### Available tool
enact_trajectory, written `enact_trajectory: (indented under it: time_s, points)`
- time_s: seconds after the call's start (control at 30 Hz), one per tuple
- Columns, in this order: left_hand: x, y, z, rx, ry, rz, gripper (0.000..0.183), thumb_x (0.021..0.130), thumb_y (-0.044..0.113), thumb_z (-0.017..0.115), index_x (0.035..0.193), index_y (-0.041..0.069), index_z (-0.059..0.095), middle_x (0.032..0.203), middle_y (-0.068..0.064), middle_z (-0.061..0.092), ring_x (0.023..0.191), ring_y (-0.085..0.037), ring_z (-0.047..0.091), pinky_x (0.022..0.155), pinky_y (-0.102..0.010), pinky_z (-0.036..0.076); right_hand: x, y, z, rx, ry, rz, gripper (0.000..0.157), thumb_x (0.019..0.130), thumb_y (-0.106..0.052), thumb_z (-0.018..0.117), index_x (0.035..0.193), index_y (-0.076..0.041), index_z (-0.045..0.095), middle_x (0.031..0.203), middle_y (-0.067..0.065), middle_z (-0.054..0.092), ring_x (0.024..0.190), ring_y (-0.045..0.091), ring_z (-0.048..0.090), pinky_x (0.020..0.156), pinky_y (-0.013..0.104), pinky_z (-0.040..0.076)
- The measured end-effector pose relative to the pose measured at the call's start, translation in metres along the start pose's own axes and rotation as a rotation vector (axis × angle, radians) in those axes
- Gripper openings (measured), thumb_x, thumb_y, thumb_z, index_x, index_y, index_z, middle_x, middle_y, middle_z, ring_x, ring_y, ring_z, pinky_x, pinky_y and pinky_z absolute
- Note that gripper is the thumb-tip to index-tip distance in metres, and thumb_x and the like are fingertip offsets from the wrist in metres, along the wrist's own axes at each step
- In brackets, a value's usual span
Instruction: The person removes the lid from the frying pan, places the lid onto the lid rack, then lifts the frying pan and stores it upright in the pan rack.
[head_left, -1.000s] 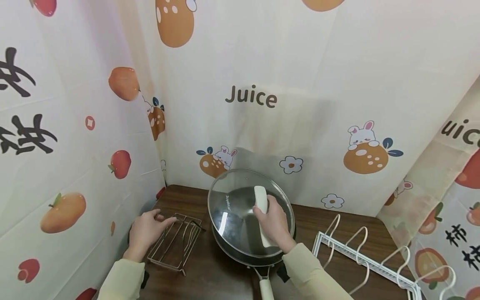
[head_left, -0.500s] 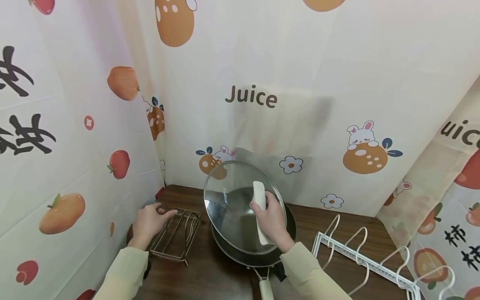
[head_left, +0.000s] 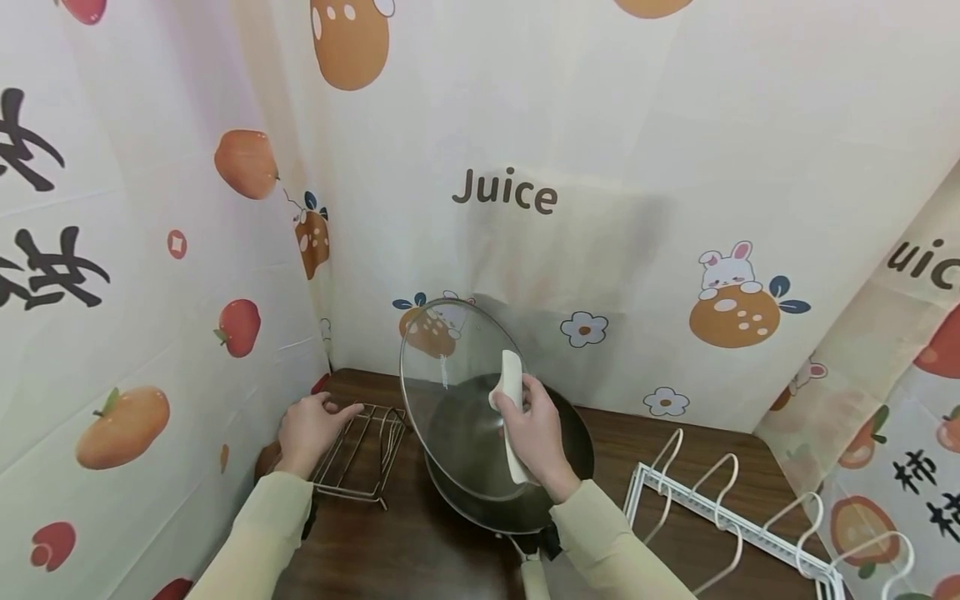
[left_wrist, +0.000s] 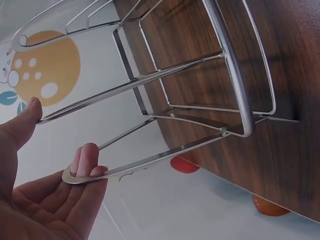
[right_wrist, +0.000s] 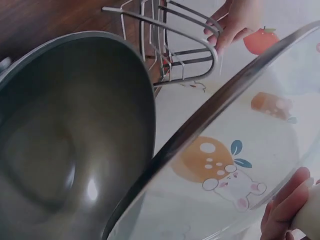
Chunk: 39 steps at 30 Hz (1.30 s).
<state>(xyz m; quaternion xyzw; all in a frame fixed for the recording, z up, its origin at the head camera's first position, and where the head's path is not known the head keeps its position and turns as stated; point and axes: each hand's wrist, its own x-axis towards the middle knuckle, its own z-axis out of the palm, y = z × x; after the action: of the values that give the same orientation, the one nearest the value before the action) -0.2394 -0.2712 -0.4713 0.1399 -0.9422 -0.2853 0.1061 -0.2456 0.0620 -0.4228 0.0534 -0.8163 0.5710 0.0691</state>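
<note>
My right hand grips the long white handle of a clear glass lid. The lid is tilted above a dark deep frying pan, whose inside shows in the right wrist view. My left hand is at the far end of a metal wire rack left of the pan. In the left wrist view its fingers curl round one end loop of the rack, and the thumb touches another bar. The rack's feet are on the wooden table.
A white rack with several curved hooks lies at the right of the brown table. The pan's pale handle points toward me. Printed cloth walls stand at the back and both sides.
My right hand has raised the lid off the pan, tilting it and shifting it left. My left hand has moved slightly forward and right, with the wire rack shifting along.
</note>
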Motion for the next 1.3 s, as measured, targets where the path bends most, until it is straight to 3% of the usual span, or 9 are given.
enact_trajectory:
  time_s: [0.2, 0.43, 0.6, 0.8, 1.0, 1.2, 1.3]
  points:
    - [0.003, 0.001, 0.001, -0.01, 0.01, 0.001, 0.069, 0.089, 0.047, 0.078, 0.123, -0.011, 0.066, 0.108, -0.028, 0.074, 0.093, -0.043, 0.071, 0.073, -0.054, 0.059, 0.0, -0.008, 0.007, 0.077, 0.007, 0.016, 0.044, 0.102, -0.026, 0.063, 0.142, -0.011, 0.052, 0.103, 0.017, 0.071, 0.057, 0.018, 0.068, 0.064, 0.03, 0.057]
    - [0.007, -0.008, -0.005, -0.098, -0.076, 0.018, 0.07, 0.097, 0.043, 0.071, 0.138, -0.013, 0.056, 0.131, -0.035, 0.064, 0.119, -0.051, 0.063, 0.095, -0.061, 0.055, 0.002, -0.014, 0.02, 0.195, 0.015, -0.007, 0.044, 0.102, -0.023, 0.063, 0.14, -0.004, 0.052, 0.107, 0.02, 0.072, 0.059, 0.015, 0.066, 0.064, 0.029, 0.056]
    - [0.009, -0.018, -0.008, -0.137, -0.054, 0.045, 0.051, 0.101, 0.028, 0.067, 0.134, -0.01, 0.061, 0.132, -0.034, 0.064, 0.121, -0.052, 0.062, 0.097, -0.061, 0.054, 0.003, -0.017, 0.032, 0.257, 0.013, -0.008, 0.041, 0.1, -0.021, 0.064, 0.136, -0.005, 0.054, 0.103, 0.018, 0.072, 0.058, 0.012, 0.064, 0.062, 0.027, 0.053]
    - [0.009, -0.023, -0.01, -0.144, 0.008, 0.081, 0.033, 0.1, 0.015, 0.066, 0.124, -0.009, 0.069, 0.124, -0.033, 0.068, 0.11, -0.049, 0.068, 0.088, -0.058, 0.055, 0.003, -0.019, 0.047, 0.362, 0.018, -0.018, 0.038, 0.098, -0.016, 0.065, 0.133, -0.003, 0.056, 0.102, 0.018, 0.072, 0.056, 0.011, 0.063, 0.062, 0.028, 0.055]
    - [0.009, -0.027, -0.01, -0.144, 0.033, 0.093, 0.029, 0.099, 0.014, 0.067, 0.12, -0.006, 0.072, 0.114, -0.029, 0.074, 0.101, -0.042, 0.072, 0.083, -0.053, 0.057, 0.004, -0.022, 0.061, 0.432, 0.019, -0.026, 0.041, 0.097, -0.013, 0.065, 0.135, -0.003, 0.055, 0.106, 0.017, 0.071, 0.056, 0.012, 0.062, 0.06, 0.028, 0.055]
    - [0.011, -0.029, -0.01, -0.184, 0.013, 0.066, 0.029, 0.099, 0.014, 0.068, 0.122, -0.005, 0.073, 0.099, -0.024, 0.078, 0.083, -0.029, 0.072, 0.063, -0.029, 0.047, 0.005, -0.028, 0.072, 0.478, -0.001, -0.047, 0.046, 0.098, -0.014, 0.064, 0.141, -0.002, 0.05, 0.107, 0.017, 0.069, 0.058, 0.011, 0.064, 0.055, 0.028, 0.056]
    - [0.011, -0.031, -0.01, -0.214, -0.011, 0.046, 0.03, 0.1, 0.014, 0.068, 0.124, -0.005, 0.071, 0.1, -0.023, 0.078, 0.08, -0.024, 0.072, 0.058, -0.024, 0.044, 0.006, -0.033, 0.076, 0.5, -0.006, -0.057, 0.047, 0.099, -0.013, 0.063, 0.143, -0.002, 0.049, 0.106, 0.016, 0.069, 0.058, 0.01, 0.064, 0.054, 0.027, 0.057]
